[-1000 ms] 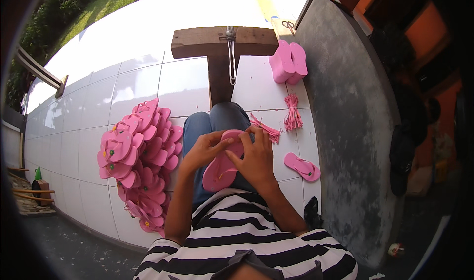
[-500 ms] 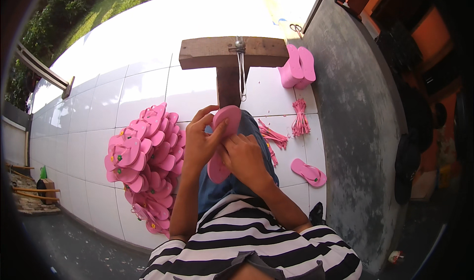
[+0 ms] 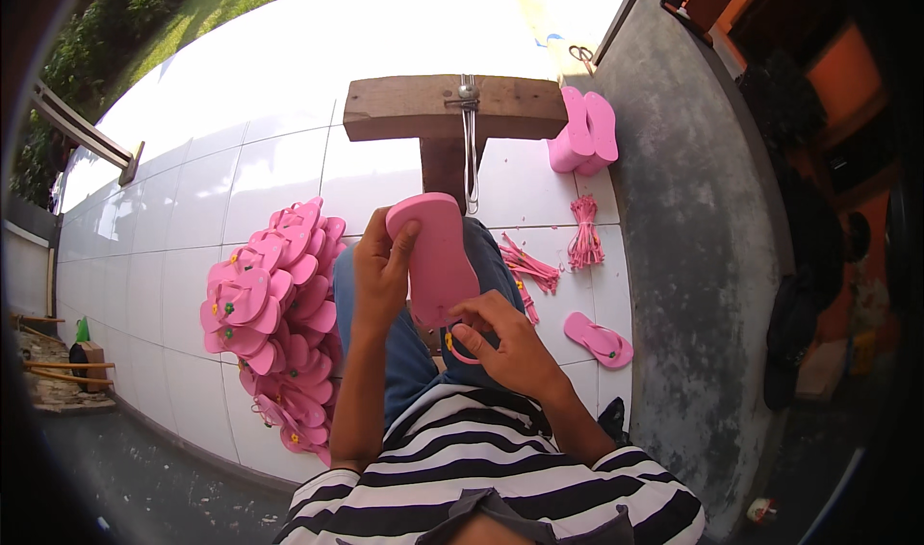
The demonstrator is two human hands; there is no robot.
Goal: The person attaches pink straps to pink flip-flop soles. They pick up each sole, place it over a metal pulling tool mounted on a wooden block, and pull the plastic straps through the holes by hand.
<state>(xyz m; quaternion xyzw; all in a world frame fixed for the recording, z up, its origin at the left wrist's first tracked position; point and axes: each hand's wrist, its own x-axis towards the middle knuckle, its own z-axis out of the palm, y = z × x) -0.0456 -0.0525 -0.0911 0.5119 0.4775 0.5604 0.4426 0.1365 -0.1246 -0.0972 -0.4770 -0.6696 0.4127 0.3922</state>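
A: Where is the pink sandal sole [image 3: 438, 256] kept at this moment?

B: It is held up over the lap, above the blue jeans [image 3: 404, 353], with its toe end raised toward the wooden stand [image 3: 452, 112]. It is probably kept tilted like this so that the underside can be reached from below.

A: How is it gripped by the left hand [image 3: 380, 276]?

B: The left hand is closed around the left edge of the sole, fingers curled onto the face, thumb side behind. It seems that the sole is only steadied by this hand.

A: And the right hand [image 3: 505, 343]?

B: It is pressed to the lower end of the sole. A thin pink strap [image 3: 454, 348] with a small yellow spot is pinched between its fingertips, so this hand is clamped on the strap. If the strap is already passed through the sole cannot be told.

A: What is laid around?

B: A large pile of finished pink sandals [image 3: 274, 324] is laid on the white tiled floor [image 3: 192, 189] at the left, near the knee. Loose straps [image 3: 529, 271] and a tied bundle of straps [image 3: 584, 237] are kept at the right, within easy reach as it seems. One single sandal [image 3: 599, 340] lies near the right elbow, and a stack of plain soles [image 3: 582, 131] is placed beside the stand, against the grey wall [image 3: 693, 256].
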